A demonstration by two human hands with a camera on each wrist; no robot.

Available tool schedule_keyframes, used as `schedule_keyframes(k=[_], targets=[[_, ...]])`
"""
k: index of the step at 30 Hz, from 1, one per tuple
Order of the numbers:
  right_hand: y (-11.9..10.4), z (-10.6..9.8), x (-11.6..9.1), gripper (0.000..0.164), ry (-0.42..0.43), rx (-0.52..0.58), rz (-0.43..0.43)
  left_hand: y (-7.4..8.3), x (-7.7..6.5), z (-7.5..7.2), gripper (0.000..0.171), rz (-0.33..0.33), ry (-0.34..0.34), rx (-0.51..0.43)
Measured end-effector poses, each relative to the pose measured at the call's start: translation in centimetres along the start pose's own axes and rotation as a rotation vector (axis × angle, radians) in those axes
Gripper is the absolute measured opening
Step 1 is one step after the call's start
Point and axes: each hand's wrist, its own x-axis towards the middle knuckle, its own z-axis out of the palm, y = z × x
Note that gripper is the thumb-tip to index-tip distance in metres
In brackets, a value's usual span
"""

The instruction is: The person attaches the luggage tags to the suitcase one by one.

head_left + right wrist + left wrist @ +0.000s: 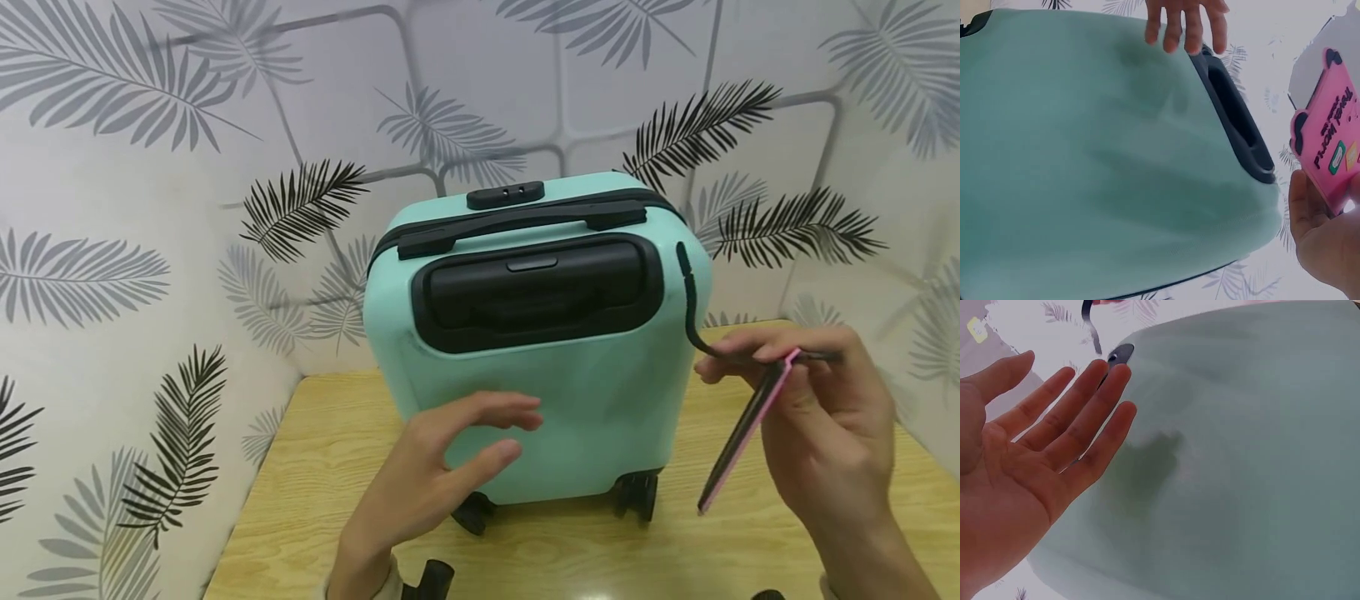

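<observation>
A mint-green suitcase (570,400) stands upright, with a black carry handle (521,221) across its top. My right hand (840,425), to the right of the suitcase, pinches a pink luggage tag (1335,137) with raised lettering and black corner pieces. From the fingers, the tag's black strap (691,308) curves upward, its free end overlapping the suitcase's upper right side in the head view. My left hand (431,462) hovers before the suitcase's lower front, holding nothing. Its fingers (1088,434) are spread and relaxed in the left wrist view.
Under the suitcase is a light wooden tabletop (322,467). Behind it rises a wall (180,250) with a leaf pattern. Black wheels (637,496) show at the base, and a combination lock (504,196) sits on top. A black cylindrical piece (435,578) lies by my left wrist.
</observation>
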Motion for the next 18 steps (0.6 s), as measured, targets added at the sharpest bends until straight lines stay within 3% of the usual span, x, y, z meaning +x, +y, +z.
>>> schedule_keyframes(k=[8,18], targets=[[0.8,1.3,1.6,0.014,-0.054,0.022,-0.012,1.5,2.7,-0.3,0.037,0.147,0.023,0.091],[1.1,2.0,2.4,0.015,-0.067,-0.015,0.009,2.0,4.6,-0.6,0.038,0.153,0.017,0.102]])
